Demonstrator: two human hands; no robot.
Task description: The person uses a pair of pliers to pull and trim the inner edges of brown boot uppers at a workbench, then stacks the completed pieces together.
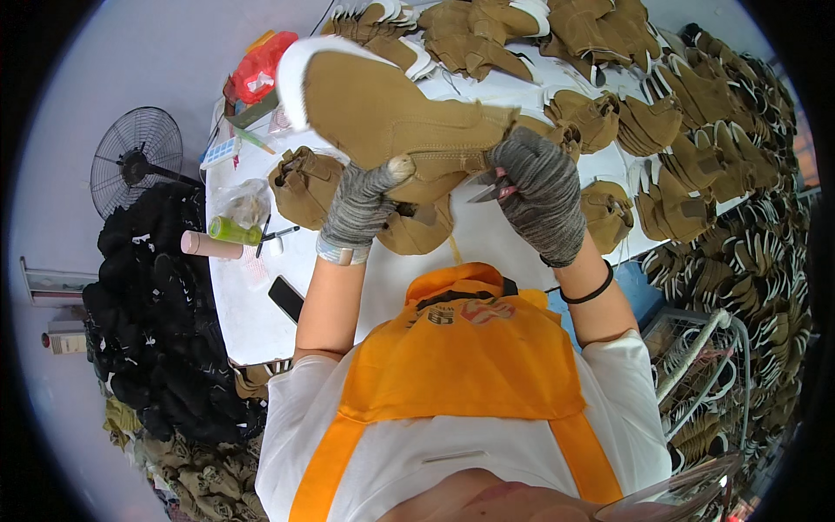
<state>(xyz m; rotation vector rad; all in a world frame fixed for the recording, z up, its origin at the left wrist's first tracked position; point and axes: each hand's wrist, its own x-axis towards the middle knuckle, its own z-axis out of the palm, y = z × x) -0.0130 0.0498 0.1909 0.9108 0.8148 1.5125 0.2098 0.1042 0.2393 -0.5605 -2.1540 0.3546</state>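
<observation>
A tan upper [383, 109] with a white-trimmed end is held up over a white worktop [248, 326], its broad side turned to the wearer. Below the upper's near edge, the left hand [361, 198] is closed, its thumb pressed on the piece, a grip that probably steadies the soft shape. At the upper's right end, the right hand [539, 193] is curled around a pointed metal blade [484, 194]; whether its fingers also pinch the upper cannot be told. The blade lies just under the upper's edge, perhaps so that it is handy while the piece is held.

Behind and below the upper, more tan pieces [304, 184] rest on the worktop. Right of it, others stand nested in stacks [648, 126], likely to save room and allow easy lifting; a further heap [487, 35] lies beyond it. Left of the upper are a red bag [262, 65], a pink bottle [209, 244], a green bottle [233, 230] and pens [277, 234], set apart from the stacks; a phone [285, 298] lies nearer the wearer. Farther left stand a fan [136, 163] and a black pile [165, 304].
</observation>
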